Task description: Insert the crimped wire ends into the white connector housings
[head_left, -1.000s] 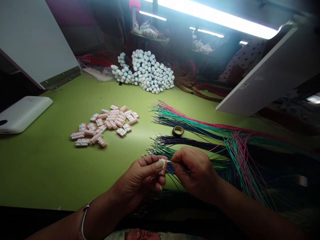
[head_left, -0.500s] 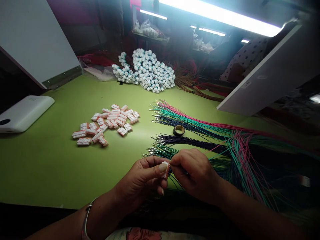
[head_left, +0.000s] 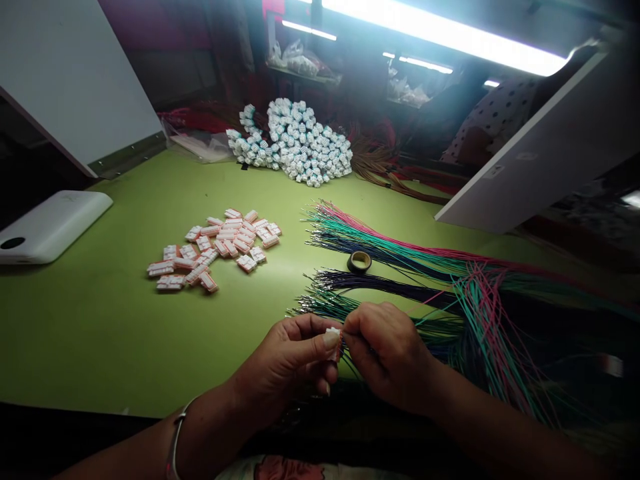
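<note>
Between thumb and fingers, my left hand (head_left: 295,350) grips a small white-and-orange connector housing (head_left: 334,351). My right hand (head_left: 387,343) is pinched closed at the connector's right side; what sits between its fingertips is too small and covered to make out, though thin wires show near it. Just beyond both hands lie dark green wires (head_left: 325,305) with metal terminals at their left ends. A dark purple bundle (head_left: 370,280) lies behind those, and a pink, teal and navy bundle (head_left: 380,237) farther back. A loose pile of similar connectors (head_left: 233,233) rests to the left.
A roll of dark tape (head_left: 359,261) sits among the wire bundles. White connectors on wires (head_left: 310,143) are heaped at the back. A white power bank-like device (head_left: 55,223) lies at far left. A white panel (head_left: 520,147) slants at right, under a bright tube lamp (head_left: 450,33).
Both hands stay together at the connector, with only a slight shift of the fingers. The whole view has moved a little.
</note>
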Demonstrator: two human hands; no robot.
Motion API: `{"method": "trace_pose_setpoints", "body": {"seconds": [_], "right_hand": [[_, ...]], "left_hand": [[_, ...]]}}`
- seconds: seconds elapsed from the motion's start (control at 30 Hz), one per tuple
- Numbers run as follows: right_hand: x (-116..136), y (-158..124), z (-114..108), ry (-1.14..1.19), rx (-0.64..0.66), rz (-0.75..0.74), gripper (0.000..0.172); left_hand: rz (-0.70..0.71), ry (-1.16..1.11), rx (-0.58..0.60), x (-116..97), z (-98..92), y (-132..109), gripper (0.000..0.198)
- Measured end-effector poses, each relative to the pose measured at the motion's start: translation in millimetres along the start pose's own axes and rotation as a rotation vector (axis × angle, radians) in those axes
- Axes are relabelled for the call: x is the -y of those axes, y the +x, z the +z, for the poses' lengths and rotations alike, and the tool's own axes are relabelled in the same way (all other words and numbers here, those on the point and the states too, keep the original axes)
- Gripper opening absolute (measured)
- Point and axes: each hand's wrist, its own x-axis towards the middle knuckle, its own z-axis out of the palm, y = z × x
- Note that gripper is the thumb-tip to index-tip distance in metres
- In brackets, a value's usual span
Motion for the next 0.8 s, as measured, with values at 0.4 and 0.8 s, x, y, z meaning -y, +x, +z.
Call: {"method": "trace_pose_setpoints", "body": {"seconds": [0.4, 0.8], "right_hand": [[-0.7, 0.7, -2.5, 0.013, 0.005, 0.03, 0.013], [-2.4, 3.3, -8.0, 0.027, -0.01, 0.079, 0.012]], "left_hand": [[0.01, 0.011, -0.039, -2.7, 2.9, -1.8, 0.013], [0.042, 0.005, -0.019, -5.6, 1.3, -2.0, 0.017]]}}
